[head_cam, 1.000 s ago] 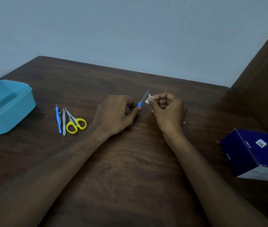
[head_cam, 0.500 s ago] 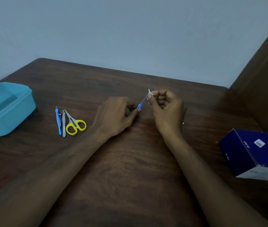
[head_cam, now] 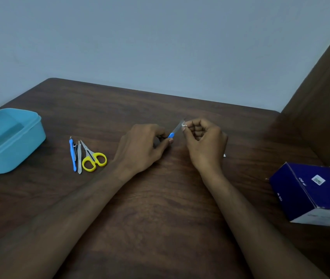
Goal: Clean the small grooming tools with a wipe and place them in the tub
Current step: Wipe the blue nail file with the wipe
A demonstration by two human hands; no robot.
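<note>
- Wipe (head_cam: 183, 124), a small white scrap pinched in our right hand (head_cam: 204, 143), now sits near the metal tip of the blue-handled tool (head_cam: 176, 130); a second ago it was lower, close to the blue grip, so we judge one pass along the blade is nearly done.
- Our left hand (head_cam: 142, 148) has its fingers closed narrow on the tool's blue handle, holding it raised and slanted above the worktop (head_cam: 160, 208).
- Blue tub (head_cam: 8, 139) waits at the left edge, well apart from our hands, and we see no tool in it.
- Yellow scissors (head_cam: 93, 159), tweezers (head_cam: 79, 160) and a blue stick tool (head_cam: 72, 155) lie side by side between tub and left hand, untouched.
- Dark blue box (head_cam: 311, 192) sits at the right edge; the stretch toward the tub is open apart from that row of tools.
</note>
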